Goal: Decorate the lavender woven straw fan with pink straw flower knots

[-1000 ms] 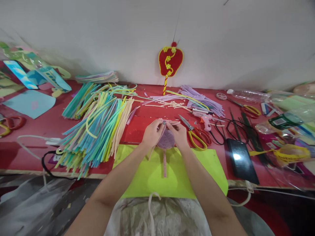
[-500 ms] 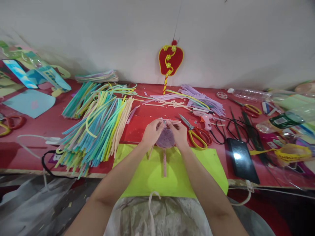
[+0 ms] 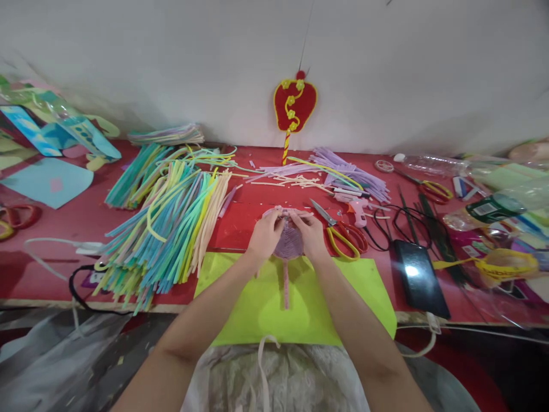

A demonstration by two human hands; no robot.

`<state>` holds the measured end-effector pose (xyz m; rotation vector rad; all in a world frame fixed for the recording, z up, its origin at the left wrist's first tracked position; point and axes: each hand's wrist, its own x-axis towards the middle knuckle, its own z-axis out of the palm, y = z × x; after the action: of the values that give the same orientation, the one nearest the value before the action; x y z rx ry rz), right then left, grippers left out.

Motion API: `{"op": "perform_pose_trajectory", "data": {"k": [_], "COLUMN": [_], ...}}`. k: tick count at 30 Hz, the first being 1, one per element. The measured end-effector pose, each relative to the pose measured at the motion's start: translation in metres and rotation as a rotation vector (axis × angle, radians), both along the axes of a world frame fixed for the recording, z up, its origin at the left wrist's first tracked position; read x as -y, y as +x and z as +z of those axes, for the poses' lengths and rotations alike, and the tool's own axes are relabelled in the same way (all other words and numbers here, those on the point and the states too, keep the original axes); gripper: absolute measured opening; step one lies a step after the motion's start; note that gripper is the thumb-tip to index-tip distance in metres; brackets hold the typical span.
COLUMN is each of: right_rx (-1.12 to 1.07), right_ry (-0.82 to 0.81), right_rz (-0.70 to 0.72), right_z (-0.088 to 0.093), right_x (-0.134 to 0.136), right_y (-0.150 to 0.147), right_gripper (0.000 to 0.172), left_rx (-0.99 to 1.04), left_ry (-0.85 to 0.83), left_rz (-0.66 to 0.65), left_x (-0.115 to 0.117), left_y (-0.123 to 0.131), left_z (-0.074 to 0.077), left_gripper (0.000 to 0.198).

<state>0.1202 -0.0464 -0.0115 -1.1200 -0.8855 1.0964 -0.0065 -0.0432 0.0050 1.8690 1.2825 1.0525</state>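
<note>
A small purple fan made of pipe cleaners lies with its pink handle pointing toward me. At its upper left edge my left hand pinches a pale pink pipe cleaner against the fan. My right hand has its fingers closed on the same pink pipe cleaner at the upper right. The fingertips meet near the top middle and hide part of the pipe cleaner and of the fan's rim. Below the hands is a yellow-green sheet, partly under the fan.
A large heap of coloured pipe cleaners lies to the left, purple ones behind right. Scissors, a pink glue gun and a black phone are on the right. A red fan leans at the wall.
Both hands stay at the fan's top edge with slightly shifted fingers. The left fingers have moved a little along the rim. The whole view has shifted slightly.
</note>
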Motion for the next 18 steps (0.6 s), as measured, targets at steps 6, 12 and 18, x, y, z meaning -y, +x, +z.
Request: {"op": "perform_pose_trajectory", "data": {"k": [6,12,18], "right_rx": [-0.122,0.021,0.082], "right_ry": [-0.072,0.026,0.067], "right_rz": [0.079,0.052,0.101], "right_z": [0.000,-0.001,0.002], "right_x": [-0.002,-0.001,0.000], "right_y": [0.001,0.003,0.004], "right_gripper": [0.035,0.029,0.028], "left_rx": [0.339,0.387,0.470], "left_ry": [-0.257,-0.299,-0.372], "left_rz": [-0.037,-0.123,-0.187], "left_x": [-0.006,-0.008,-0.014], "left_y": [0.003,0.002,-0.001], "left_z": [0.000,0.001,-0.001], "left_gripper": [0.010,0.010,0.011]}}
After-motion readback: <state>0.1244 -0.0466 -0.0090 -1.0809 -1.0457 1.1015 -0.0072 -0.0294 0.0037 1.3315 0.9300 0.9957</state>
